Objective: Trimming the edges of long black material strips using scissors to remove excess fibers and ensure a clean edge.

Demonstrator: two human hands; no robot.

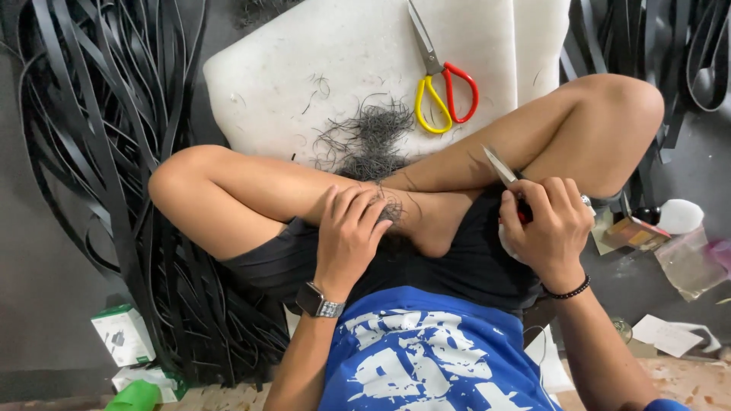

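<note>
One view only, from the head camera, looking down on a person sitting cross-legged on the floor.

Progress, as far as it shows: a loose heap of thin dark shavings (365, 137) already lies on the white foam pad (304, 68) ahead of the shins, with more stray wisps scattered over the pad, so I judge a good deal of trimming is done. Long black strips (114, 152) lie piled on the left and more at the upper right, and how much of that stock is left to work cannot be told.

Left hand (349, 236): it rests palm down where the crossed legs meet, wrist bent, fingers curled over a small tuft of the same dark wisps against the ankle. It looks lightly closed on that tuft, though whether it truly pinches anything is hidden under the fingers. A watch (320, 303) sits on the wrist.

Right hand (544, 228): raised beside the right knee, knuckles toward the camera, fingers clenched round the red handle of a small knife (506, 179). Its pale blade points up and to the left, lying close to the right shin. A bead bracelet (569, 291) circles the wrist.

Scissors (442, 76) with one red and one yellow loop lie shut on the pad, well apart from both hands. A green-and-white box (122, 335) stands at lower left.
</note>
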